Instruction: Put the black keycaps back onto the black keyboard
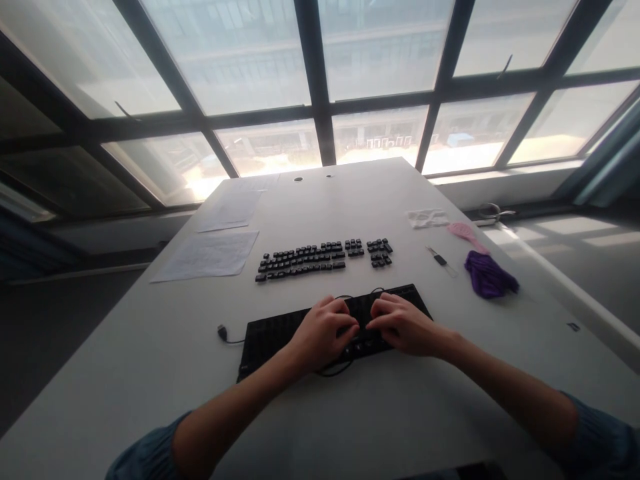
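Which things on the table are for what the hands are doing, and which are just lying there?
In use:
- black keyboard, under the left hand and right hand
- loose keys, probably

Seemingly just lying there:
- papers
- pink brush
- purple cloth

Unsure: small tool

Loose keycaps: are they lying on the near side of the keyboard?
No, the loose keycaps lie in rows on the table beyond the keyboard.

2 hands (pixel 326 332) over black keyboard (pixel 275 335)
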Action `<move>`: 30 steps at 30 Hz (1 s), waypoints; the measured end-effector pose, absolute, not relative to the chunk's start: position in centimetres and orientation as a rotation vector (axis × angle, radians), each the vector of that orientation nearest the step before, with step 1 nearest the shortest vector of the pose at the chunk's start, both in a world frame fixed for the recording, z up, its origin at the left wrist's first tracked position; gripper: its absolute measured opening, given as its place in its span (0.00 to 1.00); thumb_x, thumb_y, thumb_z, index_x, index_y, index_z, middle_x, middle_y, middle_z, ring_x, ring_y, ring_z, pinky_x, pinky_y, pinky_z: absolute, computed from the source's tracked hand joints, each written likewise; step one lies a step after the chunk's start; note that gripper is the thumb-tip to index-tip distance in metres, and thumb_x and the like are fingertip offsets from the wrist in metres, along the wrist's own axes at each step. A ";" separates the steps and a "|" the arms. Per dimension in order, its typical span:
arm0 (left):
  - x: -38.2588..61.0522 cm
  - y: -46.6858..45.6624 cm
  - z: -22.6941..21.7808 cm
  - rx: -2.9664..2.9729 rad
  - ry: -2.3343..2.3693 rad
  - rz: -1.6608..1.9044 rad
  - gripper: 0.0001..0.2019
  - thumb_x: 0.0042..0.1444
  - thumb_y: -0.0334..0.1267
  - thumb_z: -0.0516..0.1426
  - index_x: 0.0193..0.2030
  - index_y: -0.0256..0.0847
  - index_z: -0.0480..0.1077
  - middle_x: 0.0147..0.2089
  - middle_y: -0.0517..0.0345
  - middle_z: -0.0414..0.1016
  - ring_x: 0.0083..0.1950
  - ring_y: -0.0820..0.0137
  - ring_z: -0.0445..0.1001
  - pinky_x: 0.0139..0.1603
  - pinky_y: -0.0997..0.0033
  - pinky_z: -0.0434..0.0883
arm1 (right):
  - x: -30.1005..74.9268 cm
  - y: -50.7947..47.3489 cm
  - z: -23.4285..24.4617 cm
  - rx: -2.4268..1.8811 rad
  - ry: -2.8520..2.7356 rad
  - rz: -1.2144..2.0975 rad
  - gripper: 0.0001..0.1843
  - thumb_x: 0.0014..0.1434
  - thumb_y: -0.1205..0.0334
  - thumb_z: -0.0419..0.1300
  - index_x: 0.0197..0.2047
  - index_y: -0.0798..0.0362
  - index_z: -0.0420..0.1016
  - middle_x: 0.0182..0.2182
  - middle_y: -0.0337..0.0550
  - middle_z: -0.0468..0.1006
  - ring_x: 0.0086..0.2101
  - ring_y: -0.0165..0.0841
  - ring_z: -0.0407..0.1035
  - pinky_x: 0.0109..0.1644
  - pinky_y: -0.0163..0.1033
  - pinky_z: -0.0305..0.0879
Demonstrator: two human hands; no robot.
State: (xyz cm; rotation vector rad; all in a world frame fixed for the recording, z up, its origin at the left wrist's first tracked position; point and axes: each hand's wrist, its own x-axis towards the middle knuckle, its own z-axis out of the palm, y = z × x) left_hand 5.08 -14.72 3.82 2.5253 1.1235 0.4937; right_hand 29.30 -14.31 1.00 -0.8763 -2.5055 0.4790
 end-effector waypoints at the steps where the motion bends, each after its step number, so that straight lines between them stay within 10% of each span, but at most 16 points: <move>1: 4.8 -15.5 3.5 2.547 1.126 0.474 0.08 0.63 0.40 0.58 0.41 0.47 0.81 0.38 0.55 0.73 0.43 0.65 0.68 0.45 0.64 0.67 | 29.2 -14.8 0.8 -0.859 -2.540 0.468 0.17 0.57 0.75 0.59 0.43 0.46 0.82 0.38 0.43 0.75 0.39 0.36 0.64 0.47 0.43 0.62; 30: 13.2 -0.8 0.0 2.574 1.474 0.598 0.08 0.58 0.40 0.64 0.44 0.45 0.82 0.42 0.52 0.80 0.46 0.59 0.70 0.49 0.61 0.68 | 32.8 -1.0 -0.4 -1.399 -2.406 0.003 0.06 0.62 0.68 0.62 0.38 0.52 0.82 0.40 0.46 0.80 0.45 0.41 0.66 0.49 0.43 0.59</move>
